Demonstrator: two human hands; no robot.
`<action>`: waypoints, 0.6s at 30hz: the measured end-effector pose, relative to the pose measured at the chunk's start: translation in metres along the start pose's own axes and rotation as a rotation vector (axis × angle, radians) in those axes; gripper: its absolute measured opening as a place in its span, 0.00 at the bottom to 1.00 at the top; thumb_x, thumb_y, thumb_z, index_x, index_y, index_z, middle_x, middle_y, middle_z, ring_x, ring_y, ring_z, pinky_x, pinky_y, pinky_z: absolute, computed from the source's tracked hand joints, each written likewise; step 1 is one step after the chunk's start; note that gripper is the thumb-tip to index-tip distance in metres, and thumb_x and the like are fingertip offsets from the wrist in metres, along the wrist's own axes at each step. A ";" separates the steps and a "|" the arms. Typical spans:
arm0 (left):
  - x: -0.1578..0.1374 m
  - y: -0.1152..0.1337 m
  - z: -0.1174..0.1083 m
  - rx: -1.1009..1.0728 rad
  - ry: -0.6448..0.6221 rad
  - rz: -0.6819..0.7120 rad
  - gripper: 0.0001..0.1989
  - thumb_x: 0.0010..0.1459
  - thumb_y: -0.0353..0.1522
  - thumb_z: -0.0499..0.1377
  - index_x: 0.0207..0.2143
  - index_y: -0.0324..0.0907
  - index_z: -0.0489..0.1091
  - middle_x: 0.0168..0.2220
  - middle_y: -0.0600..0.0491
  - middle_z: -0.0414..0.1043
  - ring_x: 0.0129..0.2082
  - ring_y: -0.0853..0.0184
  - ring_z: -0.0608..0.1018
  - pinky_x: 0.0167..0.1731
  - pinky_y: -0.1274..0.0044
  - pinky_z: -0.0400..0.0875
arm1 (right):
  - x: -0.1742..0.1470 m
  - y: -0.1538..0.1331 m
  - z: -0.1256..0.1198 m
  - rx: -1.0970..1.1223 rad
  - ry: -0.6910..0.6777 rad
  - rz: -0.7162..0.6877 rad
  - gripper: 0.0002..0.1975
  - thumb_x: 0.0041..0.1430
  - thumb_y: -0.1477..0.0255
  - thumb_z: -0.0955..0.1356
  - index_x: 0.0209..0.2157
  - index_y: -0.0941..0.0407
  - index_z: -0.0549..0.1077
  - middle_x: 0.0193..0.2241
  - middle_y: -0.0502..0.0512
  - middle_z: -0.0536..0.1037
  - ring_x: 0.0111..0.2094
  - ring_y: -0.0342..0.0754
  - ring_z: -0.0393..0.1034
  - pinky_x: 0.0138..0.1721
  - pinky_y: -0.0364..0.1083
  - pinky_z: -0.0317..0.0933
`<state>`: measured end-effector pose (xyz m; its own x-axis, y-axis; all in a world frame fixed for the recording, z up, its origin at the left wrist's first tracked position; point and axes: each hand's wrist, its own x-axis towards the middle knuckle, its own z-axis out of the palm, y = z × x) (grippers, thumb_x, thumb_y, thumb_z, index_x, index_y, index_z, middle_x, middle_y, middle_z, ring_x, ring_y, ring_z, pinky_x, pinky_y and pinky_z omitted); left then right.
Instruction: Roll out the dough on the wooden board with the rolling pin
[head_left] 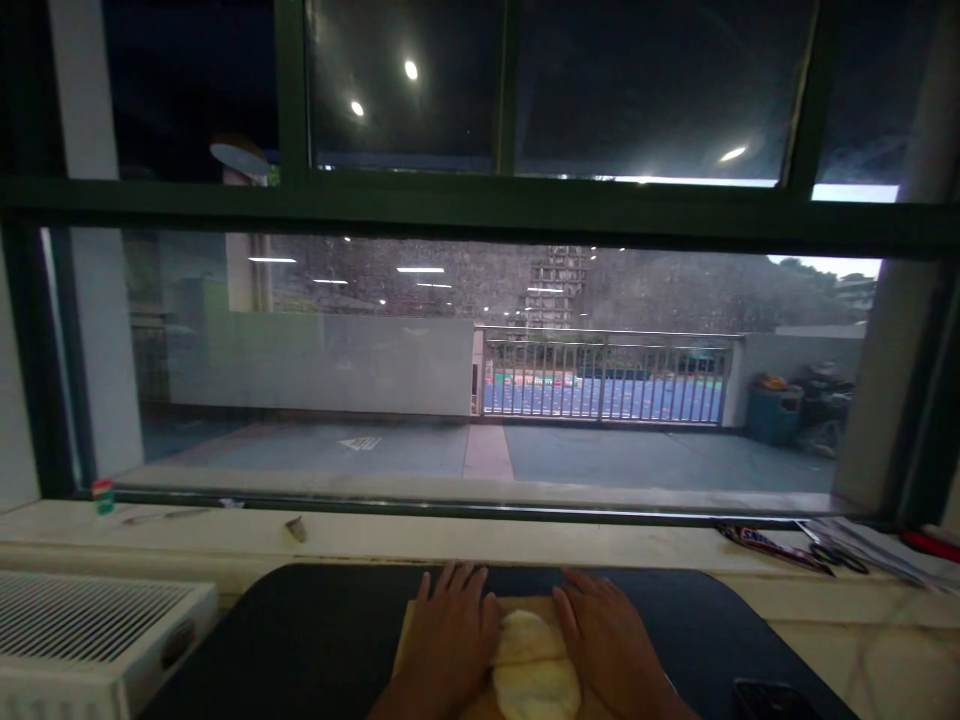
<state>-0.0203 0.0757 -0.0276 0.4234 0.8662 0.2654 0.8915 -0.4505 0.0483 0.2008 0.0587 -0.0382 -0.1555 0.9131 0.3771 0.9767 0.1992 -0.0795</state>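
Observation:
A pale, yellowish, dough-like lump with a crease across it lies in front of me, cut off by the bottom edge of the view. Under it is a flat tan board or sheet on a dark tabletop. My left hand rests flat at the lump's left side, fingers stretched forward and thumb beside it. Along the right side lies my right hand, its fingers also stretched out. Neither hand is wrapped around anything. I cannot tell how firmly they touch the lump.
The dark table abuts a window sill. A white vented appliance stands left; a dark flat object lies at lower right. Scissors, a wrapper, papers and a small red-and-green container sit on the sill.

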 end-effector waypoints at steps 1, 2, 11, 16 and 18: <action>-0.006 0.002 -0.001 -0.014 0.006 -0.002 0.22 0.69 0.36 0.43 0.60 0.47 0.68 0.64 0.48 0.65 0.66 0.51 0.62 0.62 0.48 0.55 | -0.006 0.000 0.001 -0.027 0.018 -0.019 0.23 0.70 0.70 0.54 0.49 0.54 0.78 0.56 0.61 0.74 0.57 0.57 0.68 0.59 0.59 0.58; -0.012 0.004 -0.002 -0.028 0.004 -0.005 0.23 0.69 0.36 0.43 0.61 0.46 0.67 0.64 0.49 0.64 0.66 0.51 0.62 0.63 0.48 0.53 | -0.012 0.000 0.003 -0.065 0.041 -0.040 0.22 0.70 0.70 0.55 0.51 0.55 0.77 0.57 0.61 0.73 0.58 0.57 0.67 0.59 0.59 0.60; -0.035 -0.001 0.008 -0.001 0.034 0.077 0.25 0.69 0.39 0.46 0.65 0.45 0.61 0.65 0.50 0.60 0.65 0.51 0.64 0.62 0.55 0.63 | -0.043 0.025 0.033 -0.326 0.474 -0.370 0.19 0.68 0.65 0.61 0.50 0.59 0.78 0.50 0.60 0.78 0.50 0.55 0.75 0.48 0.48 0.72; -0.044 -0.024 0.052 0.123 0.253 0.244 0.24 0.70 0.42 0.47 0.65 0.49 0.61 0.62 0.53 0.65 0.60 0.59 0.72 0.57 0.70 0.70 | -0.062 0.043 0.060 -0.281 0.506 -0.445 0.18 0.66 0.62 0.64 0.53 0.51 0.75 0.51 0.51 0.77 0.47 0.50 0.77 0.44 0.44 0.72; -0.052 -0.028 0.064 0.167 0.324 0.328 0.23 0.70 0.42 0.47 0.66 0.53 0.59 0.61 0.56 0.67 0.57 0.63 0.75 0.54 0.75 0.71 | -0.073 0.041 0.067 -0.261 0.501 -0.402 0.17 0.67 0.62 0.63 0.53 0.47 0.76 0.51 0.50 0.77 0.47 0.51 0.77 0.44 0.45 0.72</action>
<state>-0.0569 0.0569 -0.1049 0.6378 0.5607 0.5281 0.7444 -0.6247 -0.2358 0.2424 0.0240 -0.1311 -0.4876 0.4994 0.7161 0.8707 0.3384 0.3569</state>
